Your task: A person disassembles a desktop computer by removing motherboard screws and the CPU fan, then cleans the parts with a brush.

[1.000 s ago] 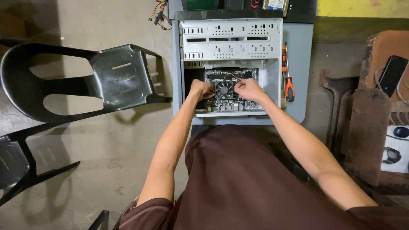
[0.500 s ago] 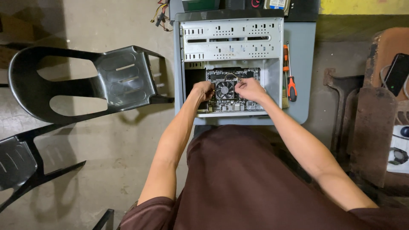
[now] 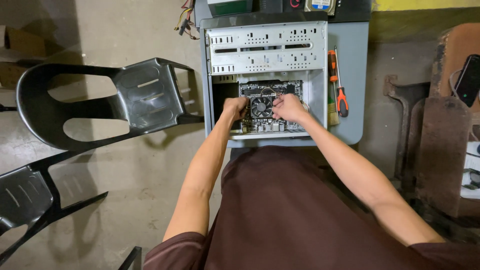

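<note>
An open grey computer case (image 3: 265,50) lies on a small grey table (image 3: 352,115). Inside sits a dark motherboard (image 3: 270,125) with a round cooling fan (image 3: 261,106) in its middle. My left hand (image 3: 235,108) grips the board's left edge beside the fan. My right hand (image 3: 288,107) rests on the board just right of the fan, fingers curled down onto it. What the fingers pinch is hidden.
A red-and-black screwdriver (image 3: 340,82) lies on the table right of the case, next to a small brush (image 3: 332,115). A black plastic chair (image 3: 100,102) stands left of the table, another (image 3: 30,200) at the lower left. A dark phone (image 3: 469,77) lies on a brown stool at the right.
Both hands stay on the motherboard beside the fan with only slight shifts. The view has drifted a little.
</note>
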